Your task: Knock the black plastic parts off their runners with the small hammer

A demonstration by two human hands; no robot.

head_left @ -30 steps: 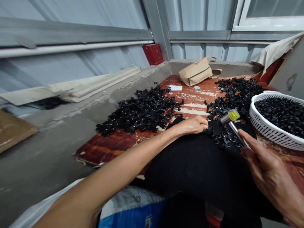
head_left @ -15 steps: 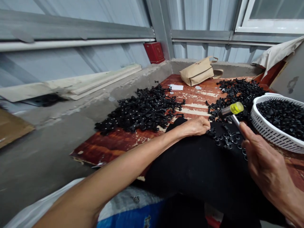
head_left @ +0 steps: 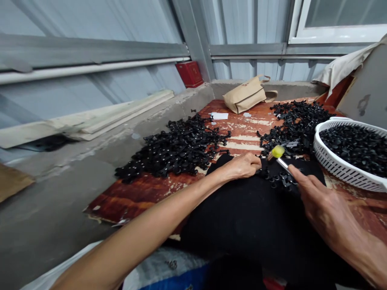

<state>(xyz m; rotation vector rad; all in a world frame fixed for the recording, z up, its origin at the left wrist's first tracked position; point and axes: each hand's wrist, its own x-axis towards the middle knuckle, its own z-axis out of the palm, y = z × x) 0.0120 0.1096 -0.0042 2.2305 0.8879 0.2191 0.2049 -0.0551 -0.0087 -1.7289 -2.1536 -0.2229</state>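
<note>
My right hand (head_left: 320, 205) is wrapped around the handle of a small mallet (head_left: 282, 162). Its yellow plastic face (head_left: 277, 151) is tilted up, just right of my left hand, and the head is slightly blurred. Fingers pinched, my left hand (head_left: 246, 165) rests at the far edge of a black cloth (head_left: 242, 213) over my lap. A small black plastic part (head_left: 260, 170) shows at those fingertips, mostly hidden by them. Several loose black parts with round ends (head_left: 281, 179) lie on the cloth below the mallet.
Black part heaps lie on the worn red-brown board (head_left: 121, 197), one left (head_left: 175, 149), one right (head_left: 298, 121). A white basket (head_left: 341, 169) of black pieces stands at right. Behind are a beige bag (head_left: 244, 96), white paper (head_left: 219, 116) and red box (head_left: 189, 74).
The mallet has swung left and down, bringing its head closer to my left hand. My left hand keeps its pinch in much the same place. The whole view has shifted slightly.
</note>
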